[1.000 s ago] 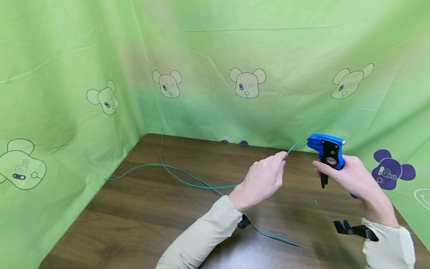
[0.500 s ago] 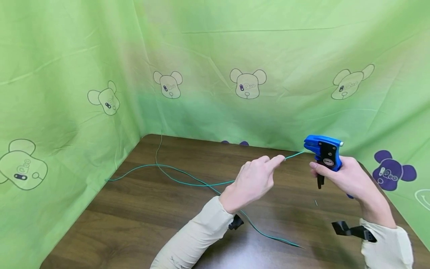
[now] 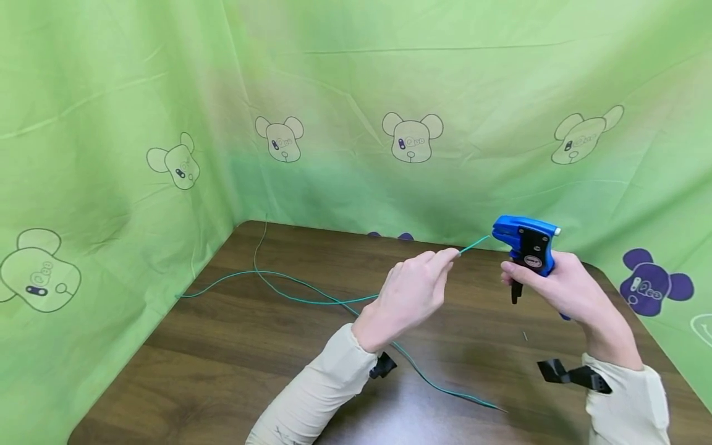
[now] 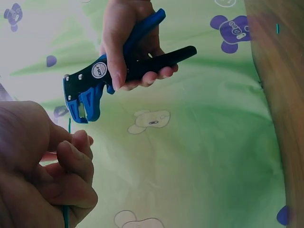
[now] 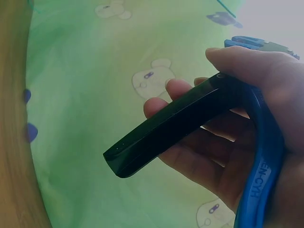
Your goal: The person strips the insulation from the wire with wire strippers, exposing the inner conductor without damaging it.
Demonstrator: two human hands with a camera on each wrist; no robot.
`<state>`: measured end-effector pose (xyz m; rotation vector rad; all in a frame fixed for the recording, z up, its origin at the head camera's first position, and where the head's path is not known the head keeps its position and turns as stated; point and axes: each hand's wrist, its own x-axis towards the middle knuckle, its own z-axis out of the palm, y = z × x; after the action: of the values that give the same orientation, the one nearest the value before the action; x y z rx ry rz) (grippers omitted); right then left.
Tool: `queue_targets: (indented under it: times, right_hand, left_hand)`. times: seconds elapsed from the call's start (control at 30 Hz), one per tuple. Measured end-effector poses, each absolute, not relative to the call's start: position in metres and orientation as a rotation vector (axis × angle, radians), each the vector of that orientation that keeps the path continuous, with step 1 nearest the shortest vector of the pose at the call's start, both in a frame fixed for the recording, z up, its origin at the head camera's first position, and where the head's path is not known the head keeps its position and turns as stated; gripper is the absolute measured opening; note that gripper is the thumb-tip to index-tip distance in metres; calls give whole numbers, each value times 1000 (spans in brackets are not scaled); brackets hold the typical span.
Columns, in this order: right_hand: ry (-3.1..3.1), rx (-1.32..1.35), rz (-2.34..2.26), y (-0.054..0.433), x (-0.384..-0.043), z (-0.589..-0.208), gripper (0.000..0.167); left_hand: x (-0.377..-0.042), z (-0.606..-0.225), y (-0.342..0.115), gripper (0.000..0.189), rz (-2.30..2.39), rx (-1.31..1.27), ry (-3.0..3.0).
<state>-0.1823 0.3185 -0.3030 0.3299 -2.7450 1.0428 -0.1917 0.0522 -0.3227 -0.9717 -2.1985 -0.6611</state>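
My left hand pinches a thin teal wire between thumb and fingers, its short end sticking out to the upper right. The wire tip is right by the nose of a blue-and-black wire stripper. Around the stripper's grip my right hand is wrapped, thumb along the side. In the left wrist view the tool's black handle stands spread from its blue handle, and the wire end points at the blue nose. Seen from the right wrist, my fingers curl about the black handle.
More teal wire loops across the brown wooden table, crossing itself and running over the left edge. Its paired ends lie near the front. A small cut piece lies below the stripper. Green printed cloth walls the table.
Both hands have shifted a little left, the stripper slightly up too. The wire end met the stripper's nose half a second ago; its tip now angles higher, just left of the nose.
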Motion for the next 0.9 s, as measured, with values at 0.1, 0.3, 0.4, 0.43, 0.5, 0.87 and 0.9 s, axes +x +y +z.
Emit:
queue_targets:
  times: [0.1, 0.3, 0.4, 0.43, 0.5, 0.87, 0.9]
  right_hand:
    - [-2721, 350, 1055, 314, -182, -302, 24]
    - [-2671, 511, 1076, 312, -185, -302, 20]
    - [-2651, 600, 1147, 314, -189, -304, 22]
    - [-2637, 617, 1196, 315, -190, -305, 23]
    - [-2585, 670, 1336, 316, -192, -306, 22]
    - [-2373, 693, 1996, 306, -190, -305, 8]
    - [-2378, 678, 2009, 305, -190, -304, 8]
  left_hand:
    - [-190, -321, 50, 23, -666, -964, -2179]
    - [-189, -316, 46, 25, -661, -951, -2183]
    - [-188, -315, 43, 25, -659, -950, -2199]
    - [-188, -315, 42, 26, -658, -948, -2201]
    - [-188, -314, 40, 26, -660, -947, -2200]
    - [-188, -310, 30, 31, -678, -958, -2168]
    - [-189, -310, 29, 32, -676, -958, -2170]
